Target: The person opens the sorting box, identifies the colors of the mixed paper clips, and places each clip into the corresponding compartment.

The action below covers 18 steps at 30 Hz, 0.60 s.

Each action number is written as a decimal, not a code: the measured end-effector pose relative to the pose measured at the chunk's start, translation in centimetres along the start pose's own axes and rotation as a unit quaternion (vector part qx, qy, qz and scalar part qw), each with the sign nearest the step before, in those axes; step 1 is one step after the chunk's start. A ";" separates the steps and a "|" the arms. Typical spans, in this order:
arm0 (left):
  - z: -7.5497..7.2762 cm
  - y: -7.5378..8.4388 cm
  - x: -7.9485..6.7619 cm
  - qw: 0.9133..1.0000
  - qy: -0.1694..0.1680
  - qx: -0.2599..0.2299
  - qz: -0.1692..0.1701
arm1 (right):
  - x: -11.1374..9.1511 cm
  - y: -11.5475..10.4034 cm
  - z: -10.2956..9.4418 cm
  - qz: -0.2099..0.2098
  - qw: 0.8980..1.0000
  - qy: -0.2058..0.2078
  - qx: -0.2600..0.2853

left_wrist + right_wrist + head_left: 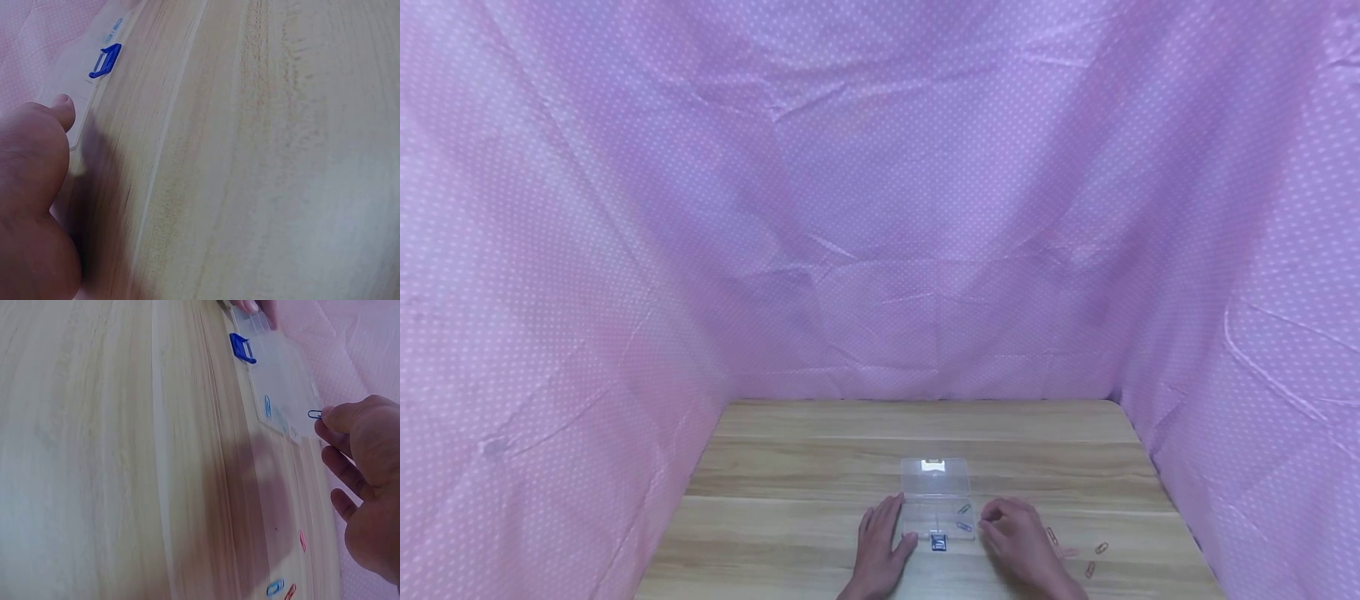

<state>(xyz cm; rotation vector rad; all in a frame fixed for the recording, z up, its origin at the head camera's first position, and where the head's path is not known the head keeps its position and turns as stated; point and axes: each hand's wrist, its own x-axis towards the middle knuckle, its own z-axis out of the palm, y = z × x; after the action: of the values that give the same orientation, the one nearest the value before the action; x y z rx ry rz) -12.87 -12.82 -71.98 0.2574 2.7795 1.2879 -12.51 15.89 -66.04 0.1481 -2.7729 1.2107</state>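
Note:
A clear plastic box (919, 518) lies with its lid (936, 478) folded back and a blue latch (938, 542) at its front. My left hand (878, 546) rests along the box's left side, fingers extended, thumb (64, 111) at the front left corner. At the right edge, my right hand (1018, 537) pinches a dark blue paper clip (315, 414) between thumb and index finger, its other fingers loosely bent. A blue paper clip (964, 527) lies in the front right of the box. Behind it, a dark greenish clip (964, 508) shows over the box.
Several loose paper clips lie on the wooden table (775, 500) to the right of my right hand, among them a red clip (302, 540), a blue clip (275, 587) and an orange clip (1101, 547). Pink dotted cloth (925, 317) walls the table at the back and sides.

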 end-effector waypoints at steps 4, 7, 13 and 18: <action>0.0 0.0 -0.1 1.000 0.003 0.000 0.005 | 0.2 -0.5 0.6 -0.024 1.000 0.011 0.013; -0.1 0.0 0.0 1.000 0.002 0.007 0.007 | 0.4 -0.9 1.1 -0.032 0.999 0.008 0.028; 0.0 -0.2 0.0 1.000 0.001 0.007 0.007 | 0.8 -1.6 2.0 -0.049 0.998 0.008 0.025; 0.2 -0.5 0.0 0.999 0.026 0.007 0.028 | 1.0 -1.9 2.6 -0.051 0.999 -0.003 0.008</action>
<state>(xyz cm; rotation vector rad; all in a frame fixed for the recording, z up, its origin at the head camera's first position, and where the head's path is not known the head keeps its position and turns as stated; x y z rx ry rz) -12.86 -12.95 -72.49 0.3096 2.8438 1.3067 -13.40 12.66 -66.27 0.2897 -2.7239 1.2096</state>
